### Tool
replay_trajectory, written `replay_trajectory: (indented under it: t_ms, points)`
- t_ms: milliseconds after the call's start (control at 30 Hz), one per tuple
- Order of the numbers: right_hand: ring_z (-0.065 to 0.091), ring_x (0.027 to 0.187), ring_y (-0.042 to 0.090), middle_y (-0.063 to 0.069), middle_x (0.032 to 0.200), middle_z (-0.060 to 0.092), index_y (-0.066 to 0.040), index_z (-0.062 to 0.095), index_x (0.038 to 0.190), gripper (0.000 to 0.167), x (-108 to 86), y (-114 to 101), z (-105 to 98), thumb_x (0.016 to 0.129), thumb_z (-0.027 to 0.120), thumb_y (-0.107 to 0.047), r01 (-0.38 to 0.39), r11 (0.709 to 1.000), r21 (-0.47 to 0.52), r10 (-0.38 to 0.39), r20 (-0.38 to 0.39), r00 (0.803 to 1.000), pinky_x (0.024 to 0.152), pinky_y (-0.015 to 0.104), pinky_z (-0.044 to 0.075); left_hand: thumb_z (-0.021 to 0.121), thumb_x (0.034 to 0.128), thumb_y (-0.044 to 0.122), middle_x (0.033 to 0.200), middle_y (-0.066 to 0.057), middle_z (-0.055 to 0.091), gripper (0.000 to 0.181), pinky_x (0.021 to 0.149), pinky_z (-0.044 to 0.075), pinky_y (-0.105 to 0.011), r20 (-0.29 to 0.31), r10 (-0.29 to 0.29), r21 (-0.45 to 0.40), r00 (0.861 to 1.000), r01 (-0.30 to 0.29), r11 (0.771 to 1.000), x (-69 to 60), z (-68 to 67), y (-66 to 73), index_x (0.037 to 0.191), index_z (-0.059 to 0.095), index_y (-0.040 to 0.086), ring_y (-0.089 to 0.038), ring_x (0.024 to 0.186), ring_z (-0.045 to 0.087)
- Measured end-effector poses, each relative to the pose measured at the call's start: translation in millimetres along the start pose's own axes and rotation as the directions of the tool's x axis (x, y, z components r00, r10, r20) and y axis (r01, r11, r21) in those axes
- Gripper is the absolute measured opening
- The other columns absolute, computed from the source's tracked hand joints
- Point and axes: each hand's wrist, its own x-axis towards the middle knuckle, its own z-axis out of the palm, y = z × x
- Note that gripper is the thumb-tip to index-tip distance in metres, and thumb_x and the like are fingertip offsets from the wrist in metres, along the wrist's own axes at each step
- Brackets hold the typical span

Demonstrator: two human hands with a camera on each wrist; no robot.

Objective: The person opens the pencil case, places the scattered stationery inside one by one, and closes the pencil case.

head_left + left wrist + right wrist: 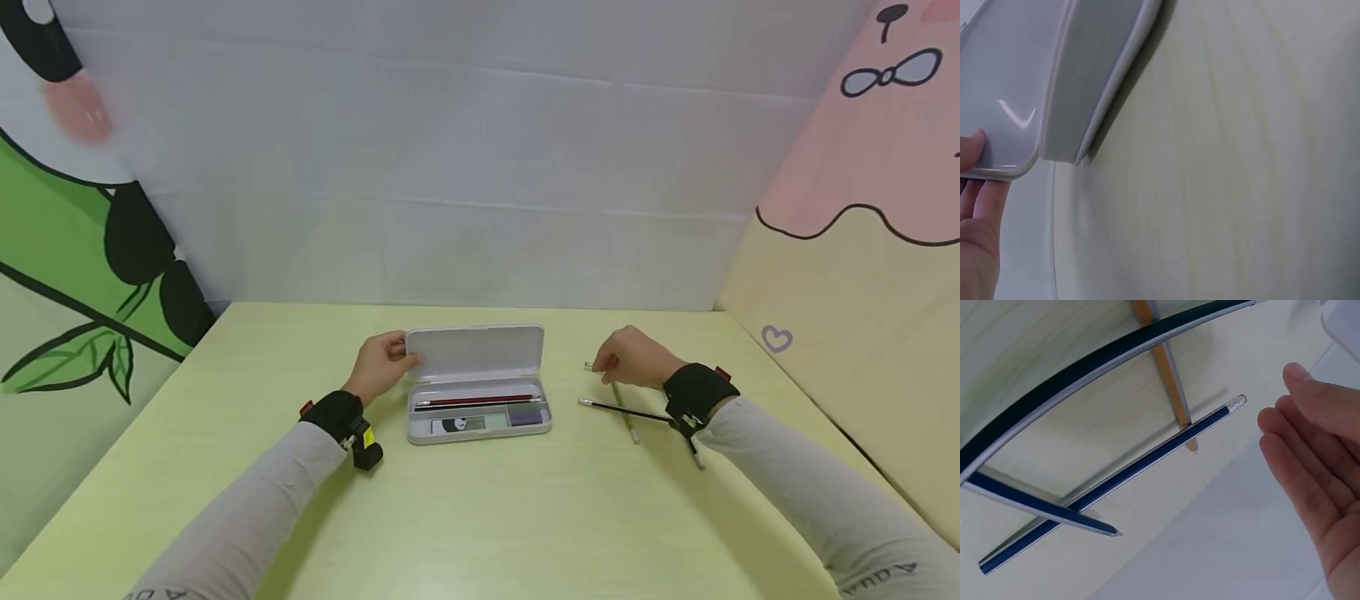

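A white pencil case (480, 437) lies with its lid raised. My left hand (381, 367) grips the lid (480, 350) at its left side. In the left wrist view, the thumb (971, 150) lies on the lid's inner face and fingers are behind it. Inside the case are a red pencil (480, 401), a dark one below it and a purplish block (524, 414). My right hand (633, 357) hovers over loose pencils, holding nothing. In the right wrist view, a blue-and-silver pencil (1129, 478) with an eraser end lies near its fingertips, crossing an orange pencil (1172, 384).
The pale yellow-green table (465, 533) runs back to a white cloth wall (465, 183). At the right stands a pink and cream panel (847, 292), at the left a green printed one (60, 217). Another dark pencil (696, 454) sits under the right wrist.
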Motion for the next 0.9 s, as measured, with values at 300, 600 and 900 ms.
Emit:
replay_trajectory:
  t_ms: [300, 600, 900]
  points:
    - [0.069, 0.074, 0.018, 0.012, 0.085, 0.075, -0.001, 0.076, 0.089, 0.016, -23.2, 12.1, -3.0, 0.074, 0.076, 0.003, -0.021, 1.0, -0.012, 0.02, -0.012, 1.0, 0.067, 0.025, 0.056, 0.065, 0.0891, 0.004, 0.118, -0.026, 0.066, 0.032, 0.093, 0.055, -0.043, -0.005, -0.01, -0.003, 1.0, 0.01, 1.0, -2.7, -1.9, 3.3, 0.119, 0.06, -0.005, -0.037, 0.111, 0.065]
    - [0.07, 0.072, 0.017, 0.012, 0.084, 0.075, -0.001, 0.075, 0.087, 0.015, -39.7, 20.8, 0.0, 0.073, 0.078, 0.001, -0.026, 1.0, 0.014, 0.026, -0.006, 1.0, 0.065, 0.022, 0.056, 0.066, 0.0892, 0.006, 0.117, -0.026, 0.067, 0.033, 0.09, 0.056, -0.041, -0.006, -0.01, 0.007, 1.0, 0.01, 1.0, -5.0, -1.4, 5.2, 0.12, 0.06, -0.005, -0.036, 0.111, 0.066]
    - [0.067, 0.069, 0.008, 0.006, 0.081, 0.074, -0.004, 0.075, 0.085, 0.01, -54.5, 25.1, 4.3, 0.075, 0.077, -0.002, -0.092, 0.993, 0.067, 0.09, 0.026, 0.996, 0.063, 0.019, 0.053, 0.066, 0.0893, 0.006, 0.117, -0.026, 0.066, 0.033, 0.091, 0.056, -0.042, 0.001, 0.001, 0.007, 1.0, -0.001, 1.0, -1.9, -0.4, 5.4, 0.12, 0.06, -0.006, -0.037, 0.111, 0.065]
